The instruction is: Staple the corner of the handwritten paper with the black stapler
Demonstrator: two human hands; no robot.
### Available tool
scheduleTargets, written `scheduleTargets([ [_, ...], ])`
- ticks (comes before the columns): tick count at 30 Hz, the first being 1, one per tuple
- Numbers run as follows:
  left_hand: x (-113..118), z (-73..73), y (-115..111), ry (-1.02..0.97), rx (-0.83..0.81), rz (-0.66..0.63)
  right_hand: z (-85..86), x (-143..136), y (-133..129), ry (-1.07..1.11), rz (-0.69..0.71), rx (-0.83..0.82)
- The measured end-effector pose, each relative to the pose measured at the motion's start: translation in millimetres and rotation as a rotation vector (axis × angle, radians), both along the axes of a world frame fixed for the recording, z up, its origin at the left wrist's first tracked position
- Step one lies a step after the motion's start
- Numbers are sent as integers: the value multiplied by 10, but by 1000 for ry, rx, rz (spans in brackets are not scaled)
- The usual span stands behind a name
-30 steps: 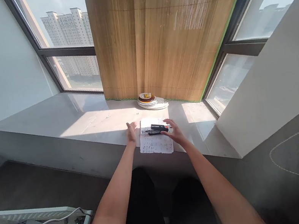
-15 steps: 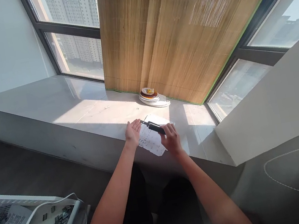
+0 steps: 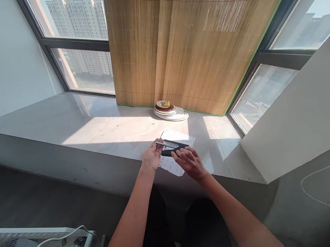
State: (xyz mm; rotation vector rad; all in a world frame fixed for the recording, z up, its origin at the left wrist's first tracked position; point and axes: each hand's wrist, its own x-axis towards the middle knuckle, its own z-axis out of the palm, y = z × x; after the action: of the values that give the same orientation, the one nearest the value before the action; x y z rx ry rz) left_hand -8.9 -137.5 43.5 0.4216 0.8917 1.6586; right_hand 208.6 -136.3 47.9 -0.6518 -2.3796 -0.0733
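Observation:
A black stapler (image 3: 170,152) is held level over the windowsill, swung open so that its silver inner rail shows. My right hand (image 3: 191,163) grips its back end, with the fingers closed round the black body. At the front, the fingers of my left hand (image 3: 152,157) pinch the tip of the silver rail, palm partly turned up. Whether staples lie in the rail is too small to tell. Beneath the stapler, a white printed sheet (image 3: 174,167) lies on the sill, partly covered by it and by my hands.
Stacked plates (image 3: 172,117) sit near the window on the pale sill (image 3: 105,127). A bamboo blind (image 3: 167,46) hangs behind them. At lower left, a white crate (image 3: 87,245) holds small dark pieces and papers, with a white cable (image 3: 72,230) over it.
The stapler has turned, and its black body and silver rail now show spread apart. My left fingers have moved from beside its tip onto the rail. The camera view has tilted slightly upward.

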Motion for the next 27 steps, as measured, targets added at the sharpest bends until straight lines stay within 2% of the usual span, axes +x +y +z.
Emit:
scheduleTargets([
  [2,-23,-21,-56,20,-43,42,-17,-17,-17,67,-41,30],
  [4,-64,-28,-152,50,-63,117,-38,-77,-8,223,-167,34],
  [6,-104,-26,-272,117,-75,206,-66,-175,39,406,-318,-51],
  [8,-121,-19,-391,211,-85,256,-110,-294,123,530,-390,-209],
  [11,-93,-7,-521,361,-85,220,-212,-456,283,575,-399,-423],
  [15,-40,19,-602,555,-60,59,-321,-530,478,535,-437,-556],
  [17,-31,37,-624,636,-60,-16,-298,-487,521,508,-418,-567],
  [20,-19,63,-639,684,-54,-77,-165,-377,433,519,-361,-459],
  [22,8,81,-642,668,-50,-122,-61,-324,260,553,-227,-375],
  [25,101,123,-652,624,-24,-194,40,-309,-71,554,101,-413],
  [27,198,162,-668,615,-3,-233,68,-318,-248,609,147,-438],
])
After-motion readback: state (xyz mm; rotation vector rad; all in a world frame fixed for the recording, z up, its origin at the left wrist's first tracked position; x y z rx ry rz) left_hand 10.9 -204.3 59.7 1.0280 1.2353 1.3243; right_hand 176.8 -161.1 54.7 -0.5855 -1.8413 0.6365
